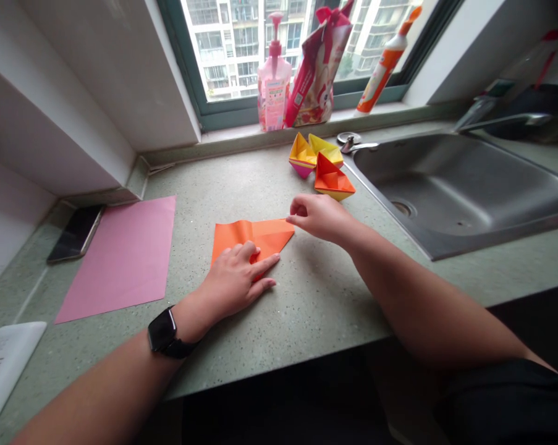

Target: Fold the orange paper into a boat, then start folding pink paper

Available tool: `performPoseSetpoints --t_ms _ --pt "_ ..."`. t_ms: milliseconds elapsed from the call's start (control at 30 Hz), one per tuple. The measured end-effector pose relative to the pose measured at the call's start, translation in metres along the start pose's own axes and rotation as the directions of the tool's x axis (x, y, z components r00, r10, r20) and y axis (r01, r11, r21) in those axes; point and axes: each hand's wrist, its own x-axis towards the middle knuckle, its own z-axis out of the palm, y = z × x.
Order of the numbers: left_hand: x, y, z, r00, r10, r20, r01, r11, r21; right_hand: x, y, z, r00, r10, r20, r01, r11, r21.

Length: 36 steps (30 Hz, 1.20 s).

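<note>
A folded sheet of orange paper (pixel 232 233) lies on the counter in front of me, its right end slanted to a point. My left hand (pixel 235 272) rests flat over its lower part with fingers stretched out, and covers some of it. A black watch is on that wrist. My right hand (pixel 320 216) is closed, with thumb and fingertips pinched at the paper's upper right corner. Just beyond the right hand sit folded paper boats: a red-orange one (pixel 333 179), a yellow and pink one (pixel 303 154) and a yellow-green one (pixel 325 150).
To the left lie a pink sheet (pixel 125 253), a dark phone (pixel 77 233) and a white object (pixel 10 352). A steel sink (pixel 473 179) is at right. On the windowsill stand a pink pump bottle (pixel 274 93), a red pouch (pixel 318 74) and an orange-white bottle (pixel 384 68).
</note>
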Motion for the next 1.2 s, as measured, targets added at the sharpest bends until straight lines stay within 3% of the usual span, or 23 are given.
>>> performPoseSetpoints --t_ms 133,400,600,867,1033,1200 --pt "0.001 0.007 0.002 0.998 -0.017 -0.062 0.02 0.999 0.05 -0.007 -0.015 0.011 0.982 -0.07 0.176 0.078 0.996 -0.042" --pt "-0.003 0.0 -0.002 0.984 0.047 -0.169 -0.046 0.999 0.01 -0.002 -0.018 0.02 0.967 -0.054 0.25 0.086 0.989 -0.12" --pt "-0.018 -0.018 -0.019 0.979 0.181 -0.096 -0.19 0.978 -0.091 -0.002 -0.016 0.02 0.965 -0.062 0.256 0.096 0.988 -0.124" --pt "-0.034 -0.027 -0.033 0.979 0.197 0.057 -0.183 0.964 -0.194 -0.001 -0.013 0.022 0.964 -0.067 0.257 0.098 0.989 -0.109" --pt "-0.032 -0.03 -0.031 0.988 0.151 0.027 -0.14 0.96 -0.242 -0.003 -0.013 0.022 0.966 -0.087 0.244 0.118 0.986 -0.116" --pt "-0.031 -0.027 -0.027 0.976 0.218 0.008 -0.213 0.959 -0.185 -0.006 -0.015 0.022 0.966 -0.132 0.223 0.161 0.98 -0.119"
